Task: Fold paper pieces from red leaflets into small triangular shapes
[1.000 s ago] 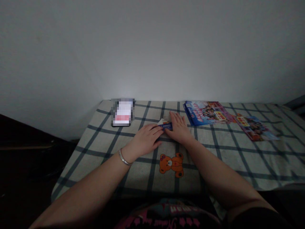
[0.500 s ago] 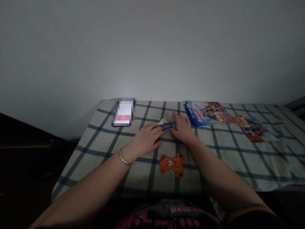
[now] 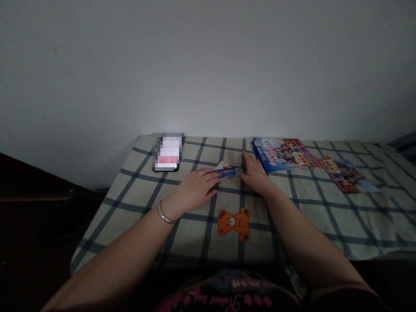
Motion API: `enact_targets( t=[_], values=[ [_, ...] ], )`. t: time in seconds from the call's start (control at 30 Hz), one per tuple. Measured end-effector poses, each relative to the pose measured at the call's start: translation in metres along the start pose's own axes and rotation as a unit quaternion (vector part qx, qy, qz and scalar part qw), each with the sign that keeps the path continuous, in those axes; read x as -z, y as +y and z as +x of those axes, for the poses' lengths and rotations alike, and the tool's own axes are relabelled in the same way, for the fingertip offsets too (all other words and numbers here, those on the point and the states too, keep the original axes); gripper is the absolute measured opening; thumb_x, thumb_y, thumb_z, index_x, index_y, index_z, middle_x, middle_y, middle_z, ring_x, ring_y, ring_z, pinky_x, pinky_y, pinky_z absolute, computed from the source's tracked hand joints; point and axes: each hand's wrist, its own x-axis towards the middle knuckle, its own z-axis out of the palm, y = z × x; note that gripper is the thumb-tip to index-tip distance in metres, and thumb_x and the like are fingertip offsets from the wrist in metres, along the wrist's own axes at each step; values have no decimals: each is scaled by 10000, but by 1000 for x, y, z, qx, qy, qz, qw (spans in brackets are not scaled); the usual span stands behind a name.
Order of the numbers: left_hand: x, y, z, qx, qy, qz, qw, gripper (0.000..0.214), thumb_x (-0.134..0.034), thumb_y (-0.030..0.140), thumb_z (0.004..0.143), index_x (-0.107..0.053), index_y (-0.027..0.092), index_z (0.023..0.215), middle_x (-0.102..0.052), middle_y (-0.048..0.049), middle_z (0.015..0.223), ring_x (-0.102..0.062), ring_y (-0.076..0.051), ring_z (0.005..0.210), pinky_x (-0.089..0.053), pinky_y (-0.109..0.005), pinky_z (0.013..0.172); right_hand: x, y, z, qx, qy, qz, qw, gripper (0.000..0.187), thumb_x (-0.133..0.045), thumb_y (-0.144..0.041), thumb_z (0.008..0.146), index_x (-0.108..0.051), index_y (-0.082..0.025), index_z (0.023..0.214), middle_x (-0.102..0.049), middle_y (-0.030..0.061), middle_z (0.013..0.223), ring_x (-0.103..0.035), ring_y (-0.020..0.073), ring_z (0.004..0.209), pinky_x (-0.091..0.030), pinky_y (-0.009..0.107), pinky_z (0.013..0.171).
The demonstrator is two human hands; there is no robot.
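A folded paper flyer (image 3: 230,172), dark blue with a QR code at its right end and a pale triangular corner sticking up behind, lies flat on the checked cloth. My left hand (image 3: 196,188) rests on its left end, fingers stretched out and thumb apart, with a silver bangle at the wrist. At the opposite end, the thumb side of my right hand (image 3: 256,175) touches the paper; that hand lies flat with its fingers extended. Both hands are open. Parts of the flyer under the fingers are hidden.
A stack of colourful flyers (image 3: 282,154) lies right of my right hand, with another flyer (image 3: 351,173) farther right. A phone (image 3: 169,151) with a lit, blurred screen stands back left. An orange bear picture (image 3: 234,224) is on the tablecloth (image 3: 201,236). A wall (image 3: 208,69) rises behind.
My hands have spread slightly apart, the left moving left and the right moving right along the folded flyer. More of its blue strip and QR code shows.
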Motion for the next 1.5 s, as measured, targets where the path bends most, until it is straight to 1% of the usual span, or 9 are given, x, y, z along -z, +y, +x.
enact_targets(
  t=[0.17,0.37,0.57,0.67,0.83,1.03,1.17,1.33,1.5],
  values=[
    [3,-10,-1,-31,7,4,999,298,-552,234,938,-644,198,1219,-632,-53,1310,-564,-233,1199,-478,-421,1013,-2,12,6,-2,6,30,1000,858,-505,-170,721,-248,-117,1538,-366,138,1562,-262,306,1477,-244,509,1206],
    [15,-11,-3,-26,0,27,999,228,-535,198,931,-712,179,1073,-692,-70,1149,-639,-228,1043,-536,-403,898,-2,18,10,4,12,51,999,881,-500,-135,676,-286,-141,1530,-405,120,1544,-320,302,1450,-250,526,1202],
    [26,-9,-7,15,-26,19,999,232,-514,213,942,-733,146,981,-710,-82,1058,-672,-215,945,-553,-376,853,-1,18,9,-2,1,28,1000,840,-489,-120,688,-334,-128,1514,-429,113,1531,-329,291,1447,-254,501,1206],
    [27,-9,-8,30,-27,21,999,232,-518,228,946,-735,148,959,-712,-78,1031,-673,-213,923,-557,-357,800,0,19,8,11,5,17,1000,765,-475,-104,705,-430,-161,1466,-444,79,1525,-328,272,1450,-247,490,1210],
    [30,-7,-8,23,-43,63,997,246,-516,257,956,-731,139,947,-717,-77,988,-671,-219,900,-548,-351,771,2,17,6,27,23,21,999,551,-450,-112,756,-638,-203,1267,-487,45,1495,-366,248,1428,-255,472,1209],
    [32,-5,-8,44,-45,100,993,317,-477,308,978,-720,119,901,-702,-88,856,-664,-210,805,-534,-337,717,6,16,5,44,45,56,997,407,-437,-151,812,-730,-214,1087,-593,37,1389,-425,239,1384,-277,467,1203],
    [29,-6,-9,42,-22,96,994,333,-459,325,981,-713,130,888,-695,-80,835,-655,-195,781,-517,-313,687,6,15,5,40,44,71,996,330,-460,-229,871,-744,-237,1037,-624,28,1351,-435,250,1376,-300,489,1185],
    [23,-8,-8,58,-1,78,995,263,-479,284,961,-689,142,891,-683,-72,862,-636,-207,800,-506,-330,684,4,10,3,62,61,64,994,204,-649,-309,795,-747,-218,950,-629,88,1336,-445,306,1358,-323,540,1141],
    [19,-6,-4,33,27,85,995,218,-513,247,949,-668,159,1072,-682,-85,1040,-622,-241,952,-513,-384,795,4,6,1,78,55,52,994,234,-668,-313,789,-741,-227,994,-616,96,1345,-445,316,1352,-317,560,1123]
  ],
)
